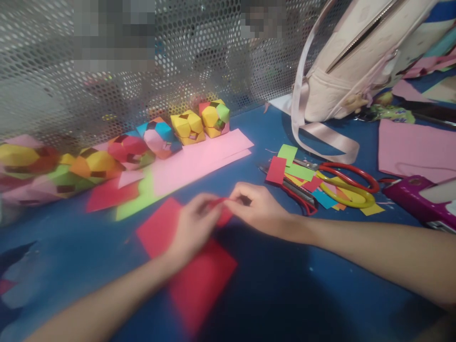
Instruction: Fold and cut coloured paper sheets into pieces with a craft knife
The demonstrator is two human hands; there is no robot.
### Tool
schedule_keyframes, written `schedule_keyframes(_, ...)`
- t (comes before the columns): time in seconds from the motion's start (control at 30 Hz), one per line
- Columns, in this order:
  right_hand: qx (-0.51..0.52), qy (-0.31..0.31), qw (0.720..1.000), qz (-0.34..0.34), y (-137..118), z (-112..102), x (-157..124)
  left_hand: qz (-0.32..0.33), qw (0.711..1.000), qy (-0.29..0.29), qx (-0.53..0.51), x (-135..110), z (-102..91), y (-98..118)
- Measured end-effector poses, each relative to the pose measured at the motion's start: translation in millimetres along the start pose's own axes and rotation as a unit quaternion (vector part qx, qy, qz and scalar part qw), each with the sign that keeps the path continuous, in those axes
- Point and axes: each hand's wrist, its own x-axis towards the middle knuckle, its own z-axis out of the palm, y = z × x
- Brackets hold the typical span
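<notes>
Between my two hands is a small piece of red paper (224, 217), mostly covered by fingers. My left hand (197, 221) grips its left side, slightly blurred. At the paper's upper right edge, my right hand (254, 204) pinches with curled fingers. A larger red paper sheet (204, 285) lies flat on the blue table (278, 289) under my left wrist, partly hidden by it. Just beyond the hands, pink paper strips (203, 164) and a lime green strip (137, 199) lie overlapping.
Several folded paper balls (188, 127) line the perforated metal screen (221, 57). Right of my hands lie red-and-yellow scissors (347, 183), a box cutter (297, 190) and paper scraps (288, 154). Farther right are a purple tool (415, 197), pink sheets (413, 147) and a pale bag (342, 66).
</notes>
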Motion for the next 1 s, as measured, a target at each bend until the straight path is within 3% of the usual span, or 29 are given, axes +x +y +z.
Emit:
schedule_keyframes(0.13, 0.007, -0.006, 1.0, 0.004, -1.3, -0.7, 0.3, -0.008, 1.0, -0.007, -0.002, -0.6, -0.7, 0.4)
schedule_keyframes(0.33, 0.026, -0.037, 0.998, 0.049, -4.5, -1.0, 1.3, -0.007, 0.999, 0.05, -0.008, 0.9, -1.9, -6.6)
schedule_keyframes(0.43, 0.007, -0.028, 0.999, 0.026, -3.4, -0.3, 1.7, 0.005, 0.998, 0.053, -0.012, 1.6, -1.6, -7.3)
schedule_keyframes(0.67, 0.011, -0.004, 1.0, -0.02, 0.8, 0.8, 0.6, 0.047, 0.998, -0.014, 0.032, 0.6, -1.3, -4.5)
schedule_keyframes(1.0, -0.008, -0.006, 0.999, -0.032, 1.9, 0.9, -0.1, 0.026, 0.999, -0.024, 0.041, -1.1, -0.4, 0.8)
